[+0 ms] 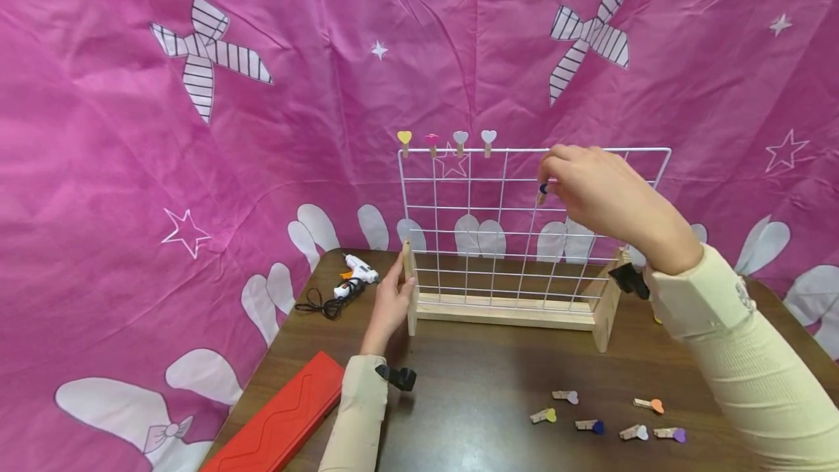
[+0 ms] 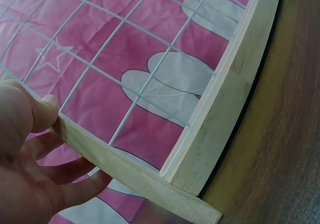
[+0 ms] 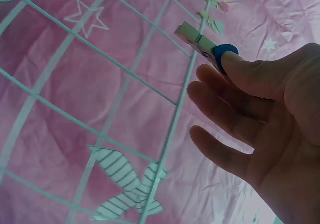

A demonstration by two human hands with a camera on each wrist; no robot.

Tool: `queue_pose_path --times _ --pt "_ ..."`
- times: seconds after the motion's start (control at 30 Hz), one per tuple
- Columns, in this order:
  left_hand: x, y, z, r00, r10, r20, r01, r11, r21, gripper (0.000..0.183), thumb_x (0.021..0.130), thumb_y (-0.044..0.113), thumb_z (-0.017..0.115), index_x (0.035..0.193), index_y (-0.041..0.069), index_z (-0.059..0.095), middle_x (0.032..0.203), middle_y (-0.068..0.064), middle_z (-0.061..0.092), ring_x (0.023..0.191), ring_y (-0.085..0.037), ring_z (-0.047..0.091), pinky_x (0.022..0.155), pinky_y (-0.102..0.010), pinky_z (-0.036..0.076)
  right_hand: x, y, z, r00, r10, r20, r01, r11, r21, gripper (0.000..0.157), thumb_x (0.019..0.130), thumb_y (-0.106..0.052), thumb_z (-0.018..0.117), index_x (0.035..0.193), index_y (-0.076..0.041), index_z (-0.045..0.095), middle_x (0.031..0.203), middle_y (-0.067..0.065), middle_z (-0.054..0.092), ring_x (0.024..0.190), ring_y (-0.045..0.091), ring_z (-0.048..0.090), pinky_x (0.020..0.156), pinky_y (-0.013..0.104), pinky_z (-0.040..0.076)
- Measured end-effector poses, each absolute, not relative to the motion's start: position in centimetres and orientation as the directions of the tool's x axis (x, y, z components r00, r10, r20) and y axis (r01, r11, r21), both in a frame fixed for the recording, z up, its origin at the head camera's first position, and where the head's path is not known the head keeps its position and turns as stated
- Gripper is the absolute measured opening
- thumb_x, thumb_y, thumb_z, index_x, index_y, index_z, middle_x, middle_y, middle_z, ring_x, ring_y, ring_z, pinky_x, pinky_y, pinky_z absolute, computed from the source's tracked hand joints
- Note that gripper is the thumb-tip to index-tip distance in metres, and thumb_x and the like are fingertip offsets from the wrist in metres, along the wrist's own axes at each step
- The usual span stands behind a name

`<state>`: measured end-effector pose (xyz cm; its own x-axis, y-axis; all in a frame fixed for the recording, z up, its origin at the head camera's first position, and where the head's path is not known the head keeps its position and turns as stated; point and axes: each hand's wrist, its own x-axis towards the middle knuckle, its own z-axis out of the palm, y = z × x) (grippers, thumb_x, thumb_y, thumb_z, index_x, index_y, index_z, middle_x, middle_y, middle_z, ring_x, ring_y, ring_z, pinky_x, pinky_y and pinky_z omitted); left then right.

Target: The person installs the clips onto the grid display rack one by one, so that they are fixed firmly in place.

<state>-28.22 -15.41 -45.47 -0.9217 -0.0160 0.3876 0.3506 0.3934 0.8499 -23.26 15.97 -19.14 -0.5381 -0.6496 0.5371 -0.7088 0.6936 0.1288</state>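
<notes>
My right hand (image 1: 599, 195) pinches a small wooden clothespin (image 3: 196, 38) with a dark blue heart (image 3: 226, 54) between thumb and fingertips. In the right wrist view the clothespin overlaps the top wire of the white wire grid (image 1: 485, 207), its jaw end pointing away from the hand. My left hand (image 1: 391, 304) holds the left wooden upright (image 2: 115, 159) of the grid's stand, thumb on one side and fingers on the other. Several heart clothespins stand clipped along the grid's top wire at the left: yellow (image 1: 404, 138), pink (image 1: 432, 140), grey (image 1: 461, 138) and white (image 1: 488, 138).
On the brown table (image 1: 472, 392), several loose heart clothespins lie front right, among them an orange one (image 1: 655, 406) and a purple one (image 1: 677, 435). A white glue gun (image 1: 360, 269) with a black cord lies back left. A red box (image 1: 282, 414) is at front left.
</notes>
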Motion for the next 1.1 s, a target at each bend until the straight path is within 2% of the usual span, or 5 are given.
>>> queue_pose_path --times 0.13,0.4,0.53,0.77,1.1 --pt "-28.2 -15.4 -45.5 -0.921 -0.013 0.390 0.353 0.394 0.849 0.060 0.092 0.001 0.052 0.146 0.015 0.029 0.131 -0.021 0.049 0.104 -0.031 0.057 0.083 -0.046 0.050 -24.1 15.1 -17.0 -0.582 -0.621 0.526 -0.675 0.729 0.115 0.015 0.079 0.004 0.061 0.090 -0.006 0.066 0.089 0.005 0.061 0.078 0.027 0.058 0.063 0.044 0.047" --pt "-28.2 -15.5 -45.5 -0.895 -0.001 0.446 0.410 0.390 0.825 0.059 0.091 -0.001 0.052 0.145 0.010 0.030 0.123 -0.025 0.053 0.099 -0.033 0.059 0.079 -0.044 0.052 -25.7 13.8 -14.6 -0.586 -0.593 0.552 -0.653 0.749 0.112 0.018 0.080 0.006 0.053 0.087 -0.003 0.067 0.086 0.007 0.060 0.081 0.027 0.056 0.065 0.046 0.047" --pt "-28.1 -15.4 -45.5 -0.890 -0.005 0.457 0.418 0.394 0.818 0.059 0.091 -0.001 0.053 0.145 0.009 0.031 0.116 -0.026 0.057 0.096 -0.033 0.061 0.076 -0.042 0.053 -26.4 13.2 -14.4 -0.600 -0.586 0.544 -0.639 0.761 0.115 0.019 0.080 0.005 0.050 0.088 -0.002 0.067 0.088 0.008 0.061 0.086 0.028 0.055 0.064 0.048 0.047" --pt "-27.8 -15.3 -45.4 -0.886 -0.011 0.463 0.420 0.403 0.813 0.057 0.091 -0.001 0.053 0.144 0.007 0.032 0.113 -0.026 0.058 0.094 -0.032 0.061 0.075 -0.041 0.054 -27.3 12.5 -14.5 -0.629 -0.576 0.522 -0.607 0.783 0.133 0.022 0.078 0.005 0.048 0.083 -0.005 0.067 0.088 0.006 0.061 0.088 0.027 0.051 0.060 0.047 0.046" --pt "-28.0 -15.3 -45.5 -0.879 0.000 0.477 0.435 0.411 0.801 0.058 0.091 0.001 0.053 0.144 0.006 0.031 0.116 -0.025 0.057 0.097 -0.032 0.060 0.076 -0.042 0.053 -27.4 11.9 -14.1 -0.646 -0.583 0.493 -0.589 0.791 0.163 0.017 0.080 0.003 0.048 0.075 -0.006 0.061 0.080 0.007 0.055 0.081 0.029 0.049 0.057 0.046 0.044"
